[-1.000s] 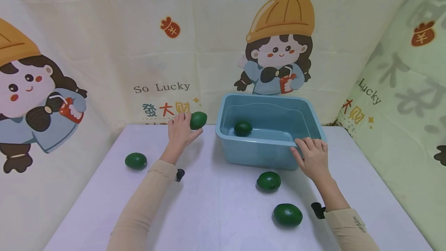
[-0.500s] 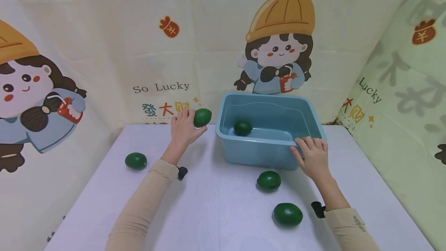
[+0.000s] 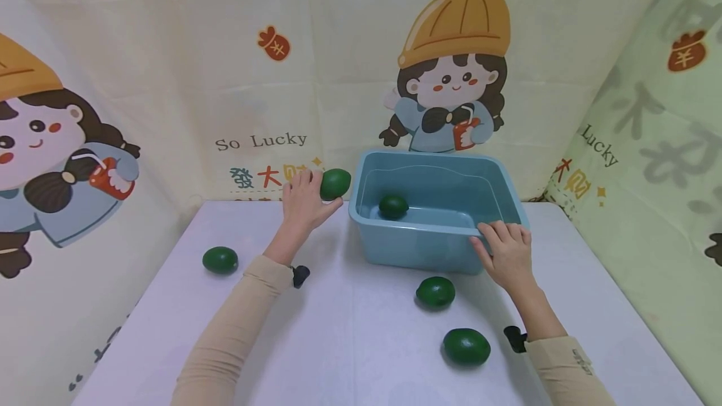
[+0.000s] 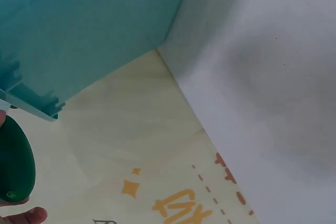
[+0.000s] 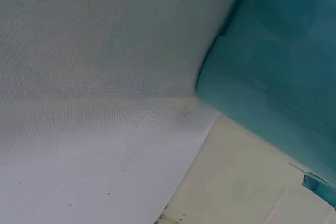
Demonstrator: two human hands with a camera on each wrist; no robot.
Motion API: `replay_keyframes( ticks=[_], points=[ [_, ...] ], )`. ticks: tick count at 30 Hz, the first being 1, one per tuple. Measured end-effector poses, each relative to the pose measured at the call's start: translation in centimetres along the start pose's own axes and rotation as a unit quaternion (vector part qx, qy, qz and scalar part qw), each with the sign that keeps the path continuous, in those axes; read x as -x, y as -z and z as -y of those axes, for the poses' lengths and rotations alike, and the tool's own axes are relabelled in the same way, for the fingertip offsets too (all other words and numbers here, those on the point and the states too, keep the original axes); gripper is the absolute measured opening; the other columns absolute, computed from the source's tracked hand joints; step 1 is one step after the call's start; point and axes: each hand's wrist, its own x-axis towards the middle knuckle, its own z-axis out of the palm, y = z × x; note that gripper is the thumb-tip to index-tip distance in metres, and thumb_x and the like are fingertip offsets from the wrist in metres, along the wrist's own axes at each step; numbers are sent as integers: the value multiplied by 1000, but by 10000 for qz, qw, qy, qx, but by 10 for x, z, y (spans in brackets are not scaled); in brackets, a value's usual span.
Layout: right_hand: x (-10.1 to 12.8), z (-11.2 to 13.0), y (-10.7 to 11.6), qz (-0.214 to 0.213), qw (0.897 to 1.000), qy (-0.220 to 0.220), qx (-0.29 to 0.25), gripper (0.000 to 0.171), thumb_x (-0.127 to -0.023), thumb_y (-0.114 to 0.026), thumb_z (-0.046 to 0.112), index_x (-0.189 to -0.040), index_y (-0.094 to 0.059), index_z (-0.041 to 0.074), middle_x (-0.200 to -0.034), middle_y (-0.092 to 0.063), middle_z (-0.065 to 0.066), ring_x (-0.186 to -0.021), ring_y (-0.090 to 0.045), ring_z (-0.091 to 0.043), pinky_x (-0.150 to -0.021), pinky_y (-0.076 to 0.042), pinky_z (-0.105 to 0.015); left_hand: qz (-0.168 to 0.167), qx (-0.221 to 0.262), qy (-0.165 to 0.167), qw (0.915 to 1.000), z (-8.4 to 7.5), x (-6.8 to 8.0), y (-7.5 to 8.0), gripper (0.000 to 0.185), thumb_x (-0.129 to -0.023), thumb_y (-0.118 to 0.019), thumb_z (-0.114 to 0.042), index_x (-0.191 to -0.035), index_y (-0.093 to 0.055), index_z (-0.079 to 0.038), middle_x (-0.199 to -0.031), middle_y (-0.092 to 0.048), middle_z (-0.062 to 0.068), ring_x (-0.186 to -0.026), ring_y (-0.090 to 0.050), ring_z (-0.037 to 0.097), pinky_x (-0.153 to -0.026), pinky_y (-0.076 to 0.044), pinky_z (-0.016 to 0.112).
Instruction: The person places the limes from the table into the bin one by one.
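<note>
My left hand holds a dark green lime between thumb and fingers, raised above the table just left of the blue plastic bin. In the left wrist view this lime shows at the left edge, close to the bin's rim, with fingertips at its ends. My right hand grips the front rim of the bin near its right corner, fingers curled over the edge. Inside the bin, toward the left, lies another lime. The right wrist view shows the bin's outer wall; the hand is out of that frame.
Two more limes lie in front of the bin, a nearer lime and a farther lime. One lime sits at the table's left side. Printed cloth hangs behind the white table and along both sides.
My left hand has moved right and slightly up with the lime, closer to the bin's left rim. The right hand has stayed on the front rim.
</note>
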Motion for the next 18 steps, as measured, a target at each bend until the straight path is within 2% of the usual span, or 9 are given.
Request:
replay_keyframes(
  ticks=[9, 18],
  points=[
    [2, 0, 0, -14, 10000, 7, -11, 50, -95, -37, 45, -94, -61, 0, -85, -54, -17, -76, -43, -36, -73, -27, -53, -8, -30, -41, 10000, -15, -2, 6, 62, -76, -58, -53, -118, -47, -8, -104, -45, 11, -96, -39, 26, -81, -35, 44],
    [3, -1, 0, -41, 10000, 17, -5, 50, -95, -37, 45, -93, -60, 1, -85, -54, -17, -75, -42, -36, -73, -27, -53, 3, -94, -89, 9999, -23, -3, 9, 63, -76, -58, -52, -121, -46, -9, -109, -46, 12, -101, -39, 27, -84, -35, 44]
  ],
)
